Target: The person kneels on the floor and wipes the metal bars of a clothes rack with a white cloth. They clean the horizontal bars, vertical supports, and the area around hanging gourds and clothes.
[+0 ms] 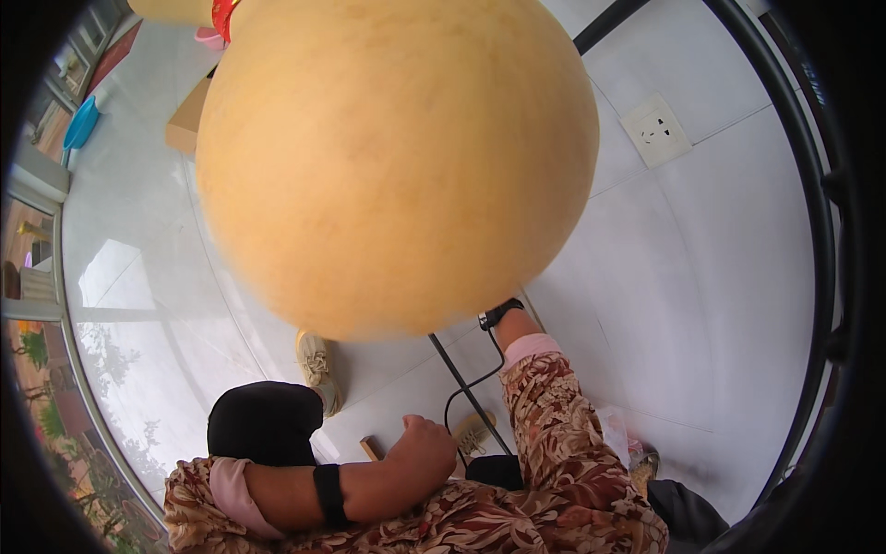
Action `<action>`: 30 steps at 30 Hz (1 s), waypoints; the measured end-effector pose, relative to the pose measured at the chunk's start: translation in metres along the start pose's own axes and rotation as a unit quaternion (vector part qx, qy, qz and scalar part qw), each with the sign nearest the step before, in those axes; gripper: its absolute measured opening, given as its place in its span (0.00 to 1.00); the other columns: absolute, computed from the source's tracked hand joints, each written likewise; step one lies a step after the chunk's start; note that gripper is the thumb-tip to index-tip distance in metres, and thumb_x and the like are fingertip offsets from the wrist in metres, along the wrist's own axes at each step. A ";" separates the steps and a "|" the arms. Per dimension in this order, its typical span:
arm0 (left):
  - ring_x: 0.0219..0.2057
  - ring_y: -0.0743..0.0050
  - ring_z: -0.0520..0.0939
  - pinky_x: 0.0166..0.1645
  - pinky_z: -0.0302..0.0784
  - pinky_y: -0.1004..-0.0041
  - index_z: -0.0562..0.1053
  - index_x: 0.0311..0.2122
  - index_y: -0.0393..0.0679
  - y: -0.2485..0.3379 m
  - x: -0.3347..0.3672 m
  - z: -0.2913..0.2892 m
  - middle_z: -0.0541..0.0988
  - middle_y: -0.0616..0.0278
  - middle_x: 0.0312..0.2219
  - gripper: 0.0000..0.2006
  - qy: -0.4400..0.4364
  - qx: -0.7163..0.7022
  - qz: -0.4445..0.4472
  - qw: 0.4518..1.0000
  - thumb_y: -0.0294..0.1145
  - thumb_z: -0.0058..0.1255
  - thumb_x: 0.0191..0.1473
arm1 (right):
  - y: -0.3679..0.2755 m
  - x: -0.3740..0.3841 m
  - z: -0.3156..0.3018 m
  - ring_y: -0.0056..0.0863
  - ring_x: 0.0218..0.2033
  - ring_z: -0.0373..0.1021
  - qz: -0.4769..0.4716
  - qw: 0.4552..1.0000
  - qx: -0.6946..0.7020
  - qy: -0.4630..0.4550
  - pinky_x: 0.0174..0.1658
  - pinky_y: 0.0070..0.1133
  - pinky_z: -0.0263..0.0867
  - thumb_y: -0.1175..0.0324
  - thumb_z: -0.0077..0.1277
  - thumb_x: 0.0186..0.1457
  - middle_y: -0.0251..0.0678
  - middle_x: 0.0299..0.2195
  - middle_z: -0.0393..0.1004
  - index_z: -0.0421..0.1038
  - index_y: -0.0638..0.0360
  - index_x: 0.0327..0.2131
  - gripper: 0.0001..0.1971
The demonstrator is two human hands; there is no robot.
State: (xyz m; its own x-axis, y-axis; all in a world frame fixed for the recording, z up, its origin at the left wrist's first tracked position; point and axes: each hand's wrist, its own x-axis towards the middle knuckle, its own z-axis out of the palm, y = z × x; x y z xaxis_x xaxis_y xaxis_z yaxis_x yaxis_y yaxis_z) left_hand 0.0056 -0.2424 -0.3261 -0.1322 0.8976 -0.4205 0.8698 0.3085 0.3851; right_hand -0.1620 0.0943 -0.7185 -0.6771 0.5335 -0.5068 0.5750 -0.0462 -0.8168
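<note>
A big tan bottle gourd (pixel 397 166) fills the upper middle of the head view, very close to the camera. A red ribbon (pixel 222 18) circles its narrow neck at the upper left. My right forearm reaches up toward the gourd's underside, a black strap (pixel 503 314) round the wrist. The gourd hides my right hand, so its fingers and grip do not show. Low over my lap, my left hand (pixel 423 452) is bent inward with curled fingers; what they hold, if anything, is hidden. Just left of it shows a small brown wooden piece (pixel 371 448), apart from the visible knuckles.
Black metal frame bars (pixel 812 185) curve along the right, beside a white wall socket (pixel 655 129). A thin black cable (pixel 480 377) runs near my right wrist. Behind the gourd stands a cardboard box (pixel 187 120); a blue basin (pixel 81 123) is at far left, by glass windows.
</note>
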 end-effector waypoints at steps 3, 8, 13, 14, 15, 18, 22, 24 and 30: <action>0.34 0.56 0.82 0.42 0.75 0.54 0.78 0.38 0.36 0.005 -0.004 0.003 0.81 0.54 0.32 0.12 0.001 0.008 -0.007 1.000 0.34 0.53 0.52 | -0.018 0.015 0.022 0.36 0.30 0.78 -0.011 0.999 0.040 -0.014 0.22 0.26 0.79 0.71 0.54 0.57 0.44 0.44 0.74 0.67 0.61 0.56 0.22; 0.35 0.55 0.83 0.43 0.75 0.53 0.78 0.39 0.34 0.037 -0.002 0.027 0.81 0.52 0.33 0.14 0.006 -0.003 -0.021 1.000 0.33 0.53 0.52 | -0.043 0.019 0.042 0.36 0.36 0.77 -0.082 0.994 -0.015 -0.065 0.28 0.27 0.77 0.70 0.56 0.56 0.45 0.46 0.74 0.68 0.56 0.57 0.24; 0.35 0.56 0.82 0.43 0.75 0.55 0.77 0.40 0.33 0.046 -0.008 0.048 0.80 0.53 0.32 0.14 0.167 0.034 -0.018 0.985 0.33 0.53 0.52 | -0.049 0.016 0.039 0.41 0.41 0.76 -0.130 0.978 -0.148 -0.069 0.35 0.30 0.75 0.71 0.57 0.54 0.46 0.47 0.73 0.68 0.51 0.58 0.26; 0.35 0.56 0.82 0.43 0.75 0.55 0.77 0.40 0.33 0.044 -0.009 0.049 0.80 0.53 0.32 0.14 0.175 0.002 -0.016 0.984 0.33 0.53 0.52 | -0.047 0.015 0.036 0.42 0.41 0.75 -0.137 0.972 -0.181 -0.069 0.37 0.30 0.75 0.71 0.57 0.54 0.46 0.48 0.73 0.68 0.50 0.58 0.26; 0.35 0.56 0.82 0.44 0.74 0.56 0.77 0.40 0.33 0.041 -0.009 0.048 0.80 0.53 0.32 0.14 0.169 -0.042 -0.019 0.985 0.33 0.53 0.52 | -0.046 0.013 0.034 0.43 0.42 0.75 -0.143 0.964 -0.212 -0.069 0.38 0.31 0.74 0.71 0.57 0.53 0.47 0.48 0.72 0.69 0.49 0.58 0.26; 0.35 0.57 0.81 0.44 0.74 0.56 0.77 0.40 0.33 0.036 -0.008 0.040 0.80 0.54 0.32 0.14 0.146 -0.058 -0.017 0.987 0.33 0.53 0.52 | -0.036 0.006 0.023 0.45 0.45 0.74 -0.158 0.935 -0.308 -0.075 0.43 0.33 0.73 0.72 0.57 0.52 0.47 0.49 0.72 0.69 0.46 0.58 0.28; 0.35 0.57 0.81 0.44 0.73 0.56 0.77 0.40 0.34 0.026 -0.003 0.019 0.80 0.54 0.32 0.14 0.041 0.053 -0.033 0.997 0.34 0.52 0.53 | -0.016 -0.003 0.001 0.49 0.48 0.73 -0.168 0.892 -0.410 -0.094 0.49 0.35 0.72 0.73 0.57 0.51 0.49 0.50 0.71 0.70 0.42 0.59 0.29; 0.35 0.57 0.81 0.43 0.73 0.56 0.78 0.40 0.34 0.011 -0.002 0.009 0.80 0.54 0.32 0.14 -0.011 0.028 -0.023 0.999 0.34 0.52 0.53 | -0.004 -0.009 -0.014 0.51 0.50 0.72 -0.167 0.875 -0.443 -0.101 0.52 0.36 0.71 0.73 0.58 0.50 0.49 0.50 0.71 0.70 0.40 0.59 0.30; 0.35 0.56 0.81 0.43 0.73 0.56 0.78 0.39 0.35 -0.036 0.002 0.002 0.80 0.54 0.32 0.14 -0.008 -0.048 -0.014 0.999 0.34 0.53 0.54 | 0.029 -0.051 -0.073 0.50 0.50 0.73 -0.165 0.895 -0.396 -0.122 0.53 0.35 0.71 0.76 0.55 0.49 0.50 0.47 0.74 0.76 0.42 0.53 0.25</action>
State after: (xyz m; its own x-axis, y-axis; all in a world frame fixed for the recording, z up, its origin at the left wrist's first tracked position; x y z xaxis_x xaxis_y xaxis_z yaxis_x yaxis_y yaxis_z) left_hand -0.0252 -0.2522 -0.3421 -0.1480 0.8835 -0.4444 0.8159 0.3630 0.4501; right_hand -0.0770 0.1276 -0.6962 -0.8945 0.2039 -0.3978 0.4056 0.7444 -0.5304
